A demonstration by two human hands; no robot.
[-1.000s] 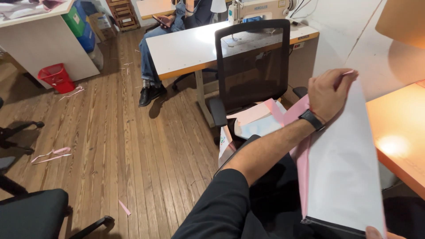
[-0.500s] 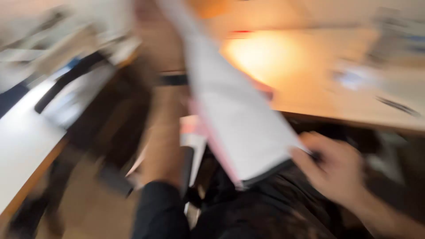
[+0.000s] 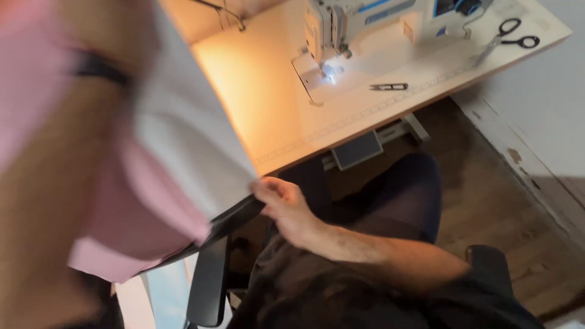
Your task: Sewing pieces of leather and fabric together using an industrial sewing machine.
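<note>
Right hand (image 3: 286,207) pinching near corner of white-pink fabric stack (image 3: 177,158); left hand (image 3: 91,36) blurred, grip I cannot tell. Stack looks light, floppy; I judge edges best hold.

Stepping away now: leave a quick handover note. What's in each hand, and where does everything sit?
Right hand pinches the lower corner of the white and pink fabric stack.
Left hand, blurred, supports the stack from the far end.
The stack is raised beside the sewing table, not on it.
The sewing machine, light on, has nothing under the needle.
Snips and scissors lie on the table, untouched.
</note>
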